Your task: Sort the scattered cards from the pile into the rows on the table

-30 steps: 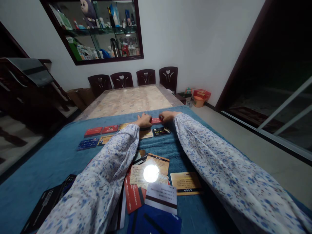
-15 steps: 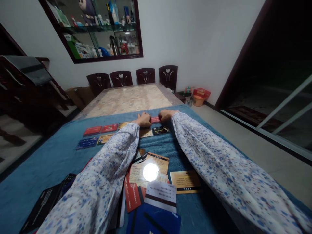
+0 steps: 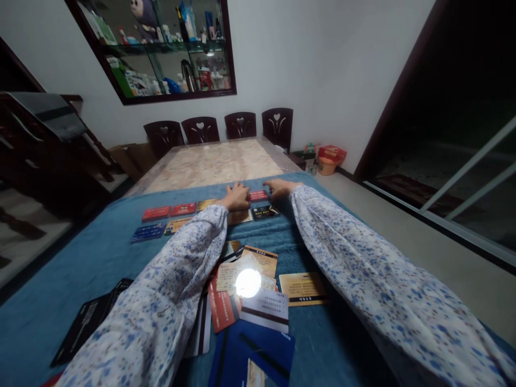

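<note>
Both my arms in flowered sleeves reach far over a blue cloth [image 3: 80, 269]. My left hand [image 3: 236, 196] and my right hand [image 3: 279, 188] lie flat with fingers stretched, one on each side of a red card [image 3: 258, 195] at the end of the far row. That row holds more red cards [image 3: 156, 213]; a nearer row has a blue card [image 3: 148, 232] and a black card [image 3: 265, 212]. Both hands touch the red card's ends.
A loose pile of cards [image 3: 245, 290] lies near me with a bright glare spot, plus a tan card [image 3: 303, 288] and black cards [image 3: 86, 325] at the left. Beyond the cloth are a marble tabletop [image 3: 213, 164], several dark chairs [image 3: 200, 130], a glass wall cabinet [image 3: 161, 48].
My hands have spread a little apart, so more of the red card between them shows. The view has shifted slightly.
</note>
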{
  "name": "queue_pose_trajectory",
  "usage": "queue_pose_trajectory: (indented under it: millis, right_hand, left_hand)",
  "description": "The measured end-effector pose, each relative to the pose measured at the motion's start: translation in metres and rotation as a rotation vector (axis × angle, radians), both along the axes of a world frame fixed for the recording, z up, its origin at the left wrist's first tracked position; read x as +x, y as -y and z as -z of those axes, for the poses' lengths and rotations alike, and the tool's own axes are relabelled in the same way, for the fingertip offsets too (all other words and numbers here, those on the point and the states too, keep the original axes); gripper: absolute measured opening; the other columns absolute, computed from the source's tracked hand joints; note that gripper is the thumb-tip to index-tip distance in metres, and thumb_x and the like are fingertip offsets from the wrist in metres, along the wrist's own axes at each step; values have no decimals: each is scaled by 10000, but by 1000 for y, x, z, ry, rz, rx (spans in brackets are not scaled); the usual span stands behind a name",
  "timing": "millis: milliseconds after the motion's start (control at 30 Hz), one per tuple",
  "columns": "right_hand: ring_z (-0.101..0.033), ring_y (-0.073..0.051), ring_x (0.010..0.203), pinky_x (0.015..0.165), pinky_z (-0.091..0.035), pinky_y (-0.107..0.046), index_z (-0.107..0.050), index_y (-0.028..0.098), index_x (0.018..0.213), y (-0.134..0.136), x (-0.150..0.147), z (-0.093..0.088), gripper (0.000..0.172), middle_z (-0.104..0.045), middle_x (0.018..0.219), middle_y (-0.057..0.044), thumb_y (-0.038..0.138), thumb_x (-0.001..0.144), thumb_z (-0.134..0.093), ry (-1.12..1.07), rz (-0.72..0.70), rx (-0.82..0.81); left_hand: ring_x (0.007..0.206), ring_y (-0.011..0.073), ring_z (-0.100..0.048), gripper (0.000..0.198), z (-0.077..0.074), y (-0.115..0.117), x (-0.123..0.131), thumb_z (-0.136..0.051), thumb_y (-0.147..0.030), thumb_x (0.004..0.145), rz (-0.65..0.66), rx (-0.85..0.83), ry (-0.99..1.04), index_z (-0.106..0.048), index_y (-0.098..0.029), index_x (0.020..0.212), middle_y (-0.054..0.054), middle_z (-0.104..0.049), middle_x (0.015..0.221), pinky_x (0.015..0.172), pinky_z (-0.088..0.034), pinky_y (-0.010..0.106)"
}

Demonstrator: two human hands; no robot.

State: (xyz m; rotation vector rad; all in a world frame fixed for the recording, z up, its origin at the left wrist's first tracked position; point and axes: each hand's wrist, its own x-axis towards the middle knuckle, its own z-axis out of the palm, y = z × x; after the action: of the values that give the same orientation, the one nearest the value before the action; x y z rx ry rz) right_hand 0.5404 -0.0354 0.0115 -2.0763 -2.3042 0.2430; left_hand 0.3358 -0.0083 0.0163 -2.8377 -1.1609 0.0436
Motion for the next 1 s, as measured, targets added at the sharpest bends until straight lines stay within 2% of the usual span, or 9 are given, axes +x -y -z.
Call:
queue_pose_trajectory:
  millis: [67,200,333,400,533,700,867,1000]
  right_hand:
    - [-661,-245,1058,840,-504,-272,-538,174,1418,8,2,0,794,-695,1214,-104,190,664,-785,10,-16,68]
    - [-646,-225,1031,806,-468,-259,-612,154,1317,29,4,-2,576,-705,1169,-108,204,754,-717,18,-63,175]
    - [-647,-204,941,742,-416,-252,-710,164,1146,57,0,-6,317,-740,1071,-93,195,843,-620,26,-108,235]
    - [-648,-196,893,709,-389,-253,-744,176,1044,73,-4,-8,253,-753,1019,-83,167,852,-581,43,-108,247]
    - [-645,-187,865,670,-338,-256,-753,186,971,103,-9,-10,255,-760,995,-72,101,807,-578,67,-112,256]
    - [-634,-186,880,684,-313,-265,-750,176,950,135,-14,-9,244,-752,973,-79,100,824,-556,82,-182,285]
    - [-616,-187,883,706,-319,-266,-742,173,948,166,-19,-10,221,-738,964,-84,136,866,-540,59,-192,277]
    - [-611,-198,903,722,-317,-282,-735,187,947,184,-21,-7,218,-733,973,-78,132,875,-537,63,-185,267]
  left_hand:
    - [1347,368,-373,460,-1,6,-2,-594,-267,833,5,22,21,-596,-191,1286,174,-541,1386,1031,-364,576]
    - [1341,363,-373,407,-3,22,-7,-560,-258,877,45,54,63,-617,-180,1273,179,-535,1379,1030,-345,578]
    - [1307,350,-400,372,-7,42,-13,-552,-225,886,92,73,114,-648,-178,1242,166,-557,1332,1032,-335,556]
    - [1281,345,-415,369,-8,53,-15,-560,-215,881,113,76,140,-658,-186,1236,159,-567,1314,1033,-330,556]
    - [1261,326,-419,354,-7,75,-16,-569,-198,872,159,76,183,-679,-230,1207,128,-586,1269,1036,-324,551]
    - [1274,328,-408,297,-5,105,-16,-549,-181,882,208,58,191,-711,-234,1125,120,-589,1283,1034,-313,565]
    - [1270,326,-405,354,-2,130,-16,-536,-191,882,239,36,207,-700,-253,1189,119,-606,1266,1039,-284,572]
    - [1271,320,-402,334,2,144,-17,-545,-196,869,260,32,210,-708,-232,1158,122,-610,1272,1046,-263,561]
